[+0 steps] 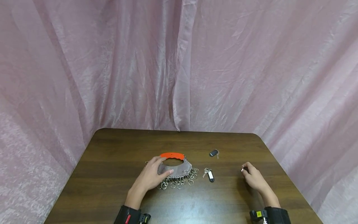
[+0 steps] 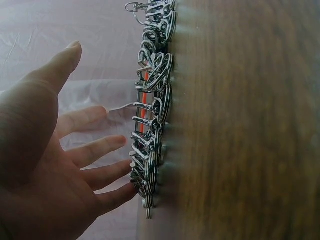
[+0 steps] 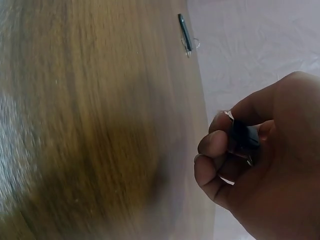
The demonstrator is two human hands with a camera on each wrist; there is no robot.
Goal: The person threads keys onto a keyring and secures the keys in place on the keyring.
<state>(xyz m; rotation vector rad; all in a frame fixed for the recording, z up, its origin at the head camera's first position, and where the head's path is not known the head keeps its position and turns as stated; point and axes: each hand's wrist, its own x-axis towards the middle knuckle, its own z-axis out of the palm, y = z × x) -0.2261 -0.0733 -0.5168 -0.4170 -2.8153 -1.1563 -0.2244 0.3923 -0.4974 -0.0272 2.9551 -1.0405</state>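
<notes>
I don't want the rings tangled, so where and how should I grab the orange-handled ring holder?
Probably its orange handle, from above on the far side: the oval hole beside it leaves finger room, and the rings line the opposite, nearer edge.

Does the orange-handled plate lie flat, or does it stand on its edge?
Flat: in the head view, the plate faces upward on the table.

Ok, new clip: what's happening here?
A person's left-hand grip, fingers extended, is at the left side of an orange-handled metal ring holder; whether it touches is hard to tell. The right-hand grip holds a small dark object with shiny metal parts. Between them, a nearer key tag and a farther key tag lie on the wooden table.
</notes>
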